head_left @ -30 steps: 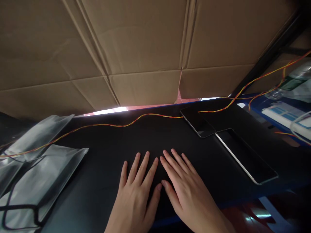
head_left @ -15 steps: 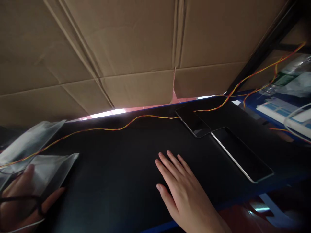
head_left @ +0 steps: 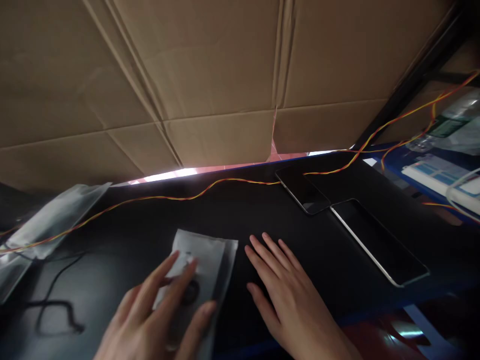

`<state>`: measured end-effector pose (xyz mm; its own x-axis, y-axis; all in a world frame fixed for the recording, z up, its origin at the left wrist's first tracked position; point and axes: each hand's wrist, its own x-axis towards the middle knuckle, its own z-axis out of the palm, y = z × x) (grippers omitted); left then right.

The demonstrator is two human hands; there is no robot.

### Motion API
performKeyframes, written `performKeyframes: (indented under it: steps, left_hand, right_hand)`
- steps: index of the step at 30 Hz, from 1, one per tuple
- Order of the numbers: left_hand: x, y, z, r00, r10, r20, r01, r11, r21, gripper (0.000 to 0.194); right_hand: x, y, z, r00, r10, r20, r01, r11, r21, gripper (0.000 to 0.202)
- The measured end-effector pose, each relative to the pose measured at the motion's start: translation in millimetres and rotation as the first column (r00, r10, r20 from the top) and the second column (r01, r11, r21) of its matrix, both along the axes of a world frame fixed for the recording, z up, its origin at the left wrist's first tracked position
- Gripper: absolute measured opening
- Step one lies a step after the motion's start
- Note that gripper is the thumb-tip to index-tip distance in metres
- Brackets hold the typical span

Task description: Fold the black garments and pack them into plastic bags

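Frosted translucent plastic makes up the flat zip bag (head_left: 221,257) lying near the front edge of the black worktop (head_left: 168,220), about midway along it, with a dark round shape showing on or through it. The person's left hand (head_left: 150,310) comes in from the front edge, back upward and angled toward the right; its fingers are spread and slightly bent, reaching over the bag's left part, and the thumb stands apart on the bag's right part. Whether it grips the bag or merely rests on it, I cannot tell, as the hand is blurred. Just beside the bag, the right hand (head_left: 292,295) lies palm down on the worktop, released and holding nothing: four fingers extended toward the far edge and slanting left, thumb out to the side, forearm crossing the front edge.

Toward the worktop's right end lie a black-screened phone (head_left: 303,190) near the far edge and a larger silver-edged phone (head_left: 378,242) closer to the front, their neighbouring corners touching or nearly so. A twisted red-and-yellow wire (head_left: 161,197) runs along the far edge. More frosted bags (head_left: 56,217) lie at the left end.
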<state>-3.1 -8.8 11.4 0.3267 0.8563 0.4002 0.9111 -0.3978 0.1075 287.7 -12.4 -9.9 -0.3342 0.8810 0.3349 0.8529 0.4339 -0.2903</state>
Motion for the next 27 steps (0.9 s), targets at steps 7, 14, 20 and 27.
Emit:
performKeyframes:
  steps: [7, 14, 20, 27]
  left_hand:
    - [61, 22, 2.4, 0.923, -0.277, -0.268, 0.307, 0.948, 0.078, 0.066]
    - [59, 15, -10.9, 0.932, -0.260, -0.253, 0.289, 0.953, 0.087, 0.070]
    - [56, 18, -13.6, 0.927, -0.277, -0.254, 0.308, 0.947, 0.090, 0.073]
    - [61, 16, -11.7, 0.949, -0.218, -0.228, 0.241, 0.967, 0.077, 0.069]
  right_hand:
    - [-3, 3, -2.1, 0.984, -0.061, -0.167, 0.060, 0.998, -0.011, 0.045]
    - [-21, 29, 19.0, 0.871, -0.302, -0.388, 0.192, 0.935, -0.297, 0.034]
    - [-21, 49, 26.6, 0.857, -0.386, -0.342, 0.226, 0.877, -0.425, 0.028]
    - [-22, 47, 33.6, 0.872, -0.382, -0.307, 0.216, 0.862, -0.459, 0.027]
